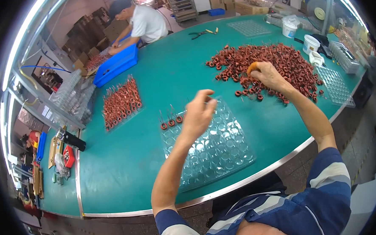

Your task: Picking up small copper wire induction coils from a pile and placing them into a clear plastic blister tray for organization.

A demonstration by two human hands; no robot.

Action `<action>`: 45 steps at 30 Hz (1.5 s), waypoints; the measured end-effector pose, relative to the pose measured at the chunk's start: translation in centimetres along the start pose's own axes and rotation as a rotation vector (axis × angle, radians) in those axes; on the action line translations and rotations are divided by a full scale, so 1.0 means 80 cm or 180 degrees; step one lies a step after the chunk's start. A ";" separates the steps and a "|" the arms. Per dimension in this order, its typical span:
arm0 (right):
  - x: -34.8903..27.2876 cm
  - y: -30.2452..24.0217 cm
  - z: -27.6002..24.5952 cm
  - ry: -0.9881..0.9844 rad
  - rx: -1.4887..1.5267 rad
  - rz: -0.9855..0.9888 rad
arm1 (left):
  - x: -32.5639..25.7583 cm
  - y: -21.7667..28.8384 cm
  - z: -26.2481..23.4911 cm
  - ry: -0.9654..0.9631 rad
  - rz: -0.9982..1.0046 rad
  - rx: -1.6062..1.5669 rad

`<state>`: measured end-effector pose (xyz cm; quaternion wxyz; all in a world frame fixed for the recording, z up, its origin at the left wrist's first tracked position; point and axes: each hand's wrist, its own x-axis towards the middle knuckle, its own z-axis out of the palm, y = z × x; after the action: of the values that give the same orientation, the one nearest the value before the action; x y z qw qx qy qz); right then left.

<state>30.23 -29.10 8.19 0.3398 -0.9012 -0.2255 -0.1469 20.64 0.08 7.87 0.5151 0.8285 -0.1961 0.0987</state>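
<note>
Hanging over the far part of a clear pocketed tray (215, 156) in the head view, the left hand (200, 116) has its fingers loosely curled; it is blurred, and whether its grip has hold of anything cannot be told. Just left of it, three copper-coloured coils (171, 123) with upright wire leads sit in the tray's far row. The right hand (267, 75), with orange covering at its fingertips, is at a large heap of similar coils (289, 63). Its thumb and finger are drawn close together, but I cannot tell whether that grip has a coil. Farther left on the green tabletop (114, 172), a filled tray (122, 103) lies near a blue bin (117, 66).
</note>
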 end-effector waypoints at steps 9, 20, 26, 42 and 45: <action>-0.060 -0.033 -0.019 0.0135 0.0235 0.0000 | 0.060 0.000 0.161 -0.0712 -0.0464 -0.1136; -0.122 0.018 -0.029 0.0422 0.1133 0.0386 | 0.057 0.015 0.208 -0.0986 -0.0414 -0.1229; -0.105 0.017 -0.045 0.0335 0.1367 0.0655 | 0.073 0.027 0.198 -0.0886 -0.0649 -0.1318; -0.109 -0.067 0.007 0.1580 -0.0362 -0.1483 | 0.018 0.023 0.122 -0.0700 -0.0841 -0.2306; -0.098 -0.095 0.040 0.1556 -0.0668 -0.1857 | 0.011 -0.002 0.106 -0.0196 -0.0746 -0.2163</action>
<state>20.03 -24.27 6.72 0.2335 -0.7675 -0.3684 -0.4698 21.19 -7.58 4.25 0.7628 0.6294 -0.1368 -0.0570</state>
